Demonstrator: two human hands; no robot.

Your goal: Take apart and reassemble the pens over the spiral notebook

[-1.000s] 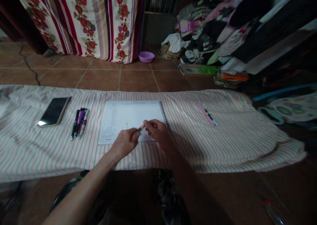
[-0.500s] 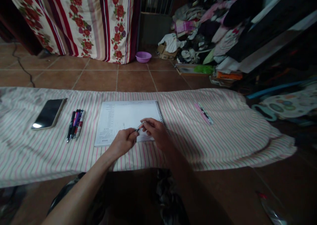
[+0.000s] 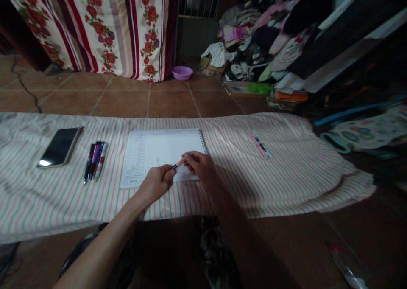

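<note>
While my arms [image 3: 127,214] angle in from either side and converge over the near part of a notebook [image 3: 162,142], I hold a slim pen [image 3: 179,163] slantwise between both hands, its dark end clamped by the thumb and curled fingers of the left hand [image 3: 158,179], its orange end pinched at the fingertips of the right hand [image 3: 200,165]. The left hand crosses the notebook's near edge and the right arches inward, close to the spiral [image 3: 202,140]; whether the pen touches paper, I cannot tell.
</note>
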